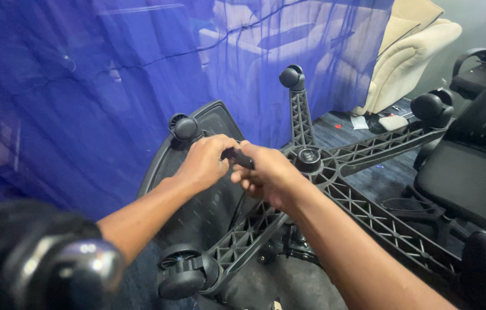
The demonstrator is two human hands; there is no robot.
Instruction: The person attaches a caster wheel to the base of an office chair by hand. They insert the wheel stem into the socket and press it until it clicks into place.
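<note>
An upturned black office chair lies in front of me with its five-armed star base [363,204] facing up. Castor wheels sit at the arm ends: one at the top [292,76], one at the upper left [185,127], one at the lower left [181,275]. My left hand [205,162] and my right hand [268,174] meet just left of the central hub [308,159]. Both close on a short black piece [237,157] held between them. What this piece is cannot be told. The chair's mesh back [208,206] lies beneath my arms.
A blue translucent sheet [82,86] hangs along the left and back. A cream armchair [409,57] stands at the back right. Another black chair seat [472,178] is close on the right. A blurred black and silver object [36,258] fills the lower left corner.
</note>
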